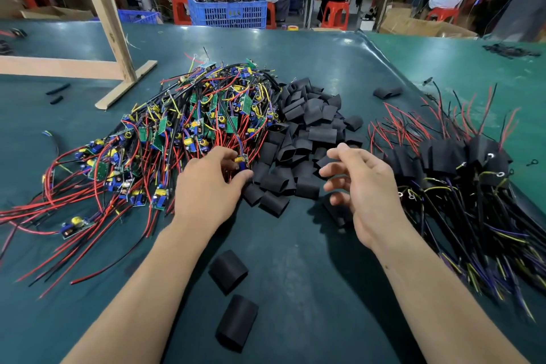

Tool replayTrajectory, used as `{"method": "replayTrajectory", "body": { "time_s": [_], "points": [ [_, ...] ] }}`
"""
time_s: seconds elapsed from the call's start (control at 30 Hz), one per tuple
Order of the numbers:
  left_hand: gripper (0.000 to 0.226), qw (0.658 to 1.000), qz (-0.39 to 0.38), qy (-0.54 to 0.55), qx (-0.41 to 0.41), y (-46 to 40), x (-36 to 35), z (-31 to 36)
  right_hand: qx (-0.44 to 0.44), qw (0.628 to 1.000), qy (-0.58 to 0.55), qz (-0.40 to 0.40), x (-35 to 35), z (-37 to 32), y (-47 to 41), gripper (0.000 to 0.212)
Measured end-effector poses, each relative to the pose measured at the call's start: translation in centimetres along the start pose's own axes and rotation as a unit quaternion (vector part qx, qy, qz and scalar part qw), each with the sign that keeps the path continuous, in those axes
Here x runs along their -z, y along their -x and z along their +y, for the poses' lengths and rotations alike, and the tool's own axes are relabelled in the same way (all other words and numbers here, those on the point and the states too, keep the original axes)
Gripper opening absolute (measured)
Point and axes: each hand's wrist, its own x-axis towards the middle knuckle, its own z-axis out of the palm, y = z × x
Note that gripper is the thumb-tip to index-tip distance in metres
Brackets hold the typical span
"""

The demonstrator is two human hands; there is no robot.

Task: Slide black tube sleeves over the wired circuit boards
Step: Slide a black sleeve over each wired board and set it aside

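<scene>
Green matting [295,260] covers our bench, with a wooden frame [112,38] at far left. Left to right, we see a heap of wired boards [165,133], then our left hand [206,186] pinching one board [240,161] at the heap's near edge. Beside it lies the pile of black sleeves [304,133], two loose sleeves [229,270] nearer us. Our right hand [363,189] hovers, fingers loosely curled, holding nothing. Sleeved boards [461,162] lie at right.

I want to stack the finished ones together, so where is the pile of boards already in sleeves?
In the head view, the sleeved boards lie at the table's right side, right of the loose sleeve pile and beyond the right hand.
</scene>
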Motion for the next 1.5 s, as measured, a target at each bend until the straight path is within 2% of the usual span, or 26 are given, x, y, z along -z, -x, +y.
{"method": "replayTrajectory", "body": {
  "time_s": [0.1, 0.23, 0.37, 0.47, 0.6, 0.7, 0.8, 0.87, 0.97, 1.03, 1.1, 1.17, 1.3, 1.4, 1.5],
  "points": [
    [0.035, 1.0, -0.003, 0.017, 0.006, 0.2, -0.7, 0.5, 0.002, 1.0, 0.004, -0.011, -0.1, 0.1, 0.2, 0.019],
    [0.024, 0.998, 0.026, 0.039, -0.029, 0.0, -0.4, 0.2, 0.008, 1.0, 0.009, -0.011, -0.1, 0.1, 0.2, 0.015],
    [0.021, 0.984, 0.092, 0.145, -0.052, 0.1, 0.0, 0.3, 0.013, 0.999, 0.03, -0.022, -0.1, 0.2, 0.2, 0.016],
    [0.026, 0.971, 0.083, 0.216, -0.053, 0.6, -0.8, 1.3, 0.003, 0.997, 0.041, -0.07, -0.4, 0.6, 0.4, 0.017],
    [0.035, 0.956, 0.022, 0.253, -0.149, 1.5, -1.4, 2.3, -0.054, 0.981, -0.004, -0.184, -1.3, 1.0, 1.1, 0.013],
    [0.041, 0.955, -0.054, 0.244, -0.159, 1.8, -1.6, 2.5, -0.082, 0.973, -0.07, -0.202, -1.6, 1.1, 1.3, 0.011],
    [0.023, 0.968, 0.002, 0.203, -0.145, 1.7, -1.3, 2.1, -0.076, 0.989, -0.028, -0.12, -1.5, 0.7, 1.1, 0.005],
    [0.018, 0.986, 0.015, 0.094, -0.138, 1.2, -0.9, 1.5, -0.062, 0.995, -0.006, -0.076, -1.0, 0.3, 0.8, 0.005],
    [0.036, 0.987, -0.065, -0.023, -0.148, 1.3, -1.0, 1.2, -0.063, 0.997, -0.007, -0.033, -0.3, -0.1, 0.4, 0.008],
    [0.037, 0.981, -0.104, -0.051, -0.158, 1.5, -1.4, 1.5, -0.074, 0.997, -0.002, -0.03, -0.2, -0.2, 0.4, 0.008],
    [0.023, 0.981, -0.095, -0.027, -0.165, 1.5, -1.5, 1.6, -0.091, 0.995, 0.003, -0.038, -0.2, 0.0, 0.3, 0.008],
    [0.013, 0.983, -0.051, -0.003, -0.175, 1.3, -1.3, 1.3, -0.116, 0.992, 0.0, -0.052, -0.2, 0.2, 0.3, 0.013],
    [0.006, 0.969, 0.035, 0.041, -0.239, 1.1, -0.7, 1.6, -0.15, 0.981, -0.045, -0.112, -0.7, 0.3, 0.3, 0.036],
    [0.01, 0.938, 0.025, 0.068, -0.339, 1.3, -0.7, 2.0, -0.108, 0.982, -0.072, -0.136, -0.9, 0.3, 0.4, 0.032],
    [0.014, 0.928, -0.031, 0.109, -0.354, 1.7, -0.8, 2.1, -0.039, 0.988, -0.044, -0.14, -0.6, 0.3, 0.6, 0.013]
  ]
}}
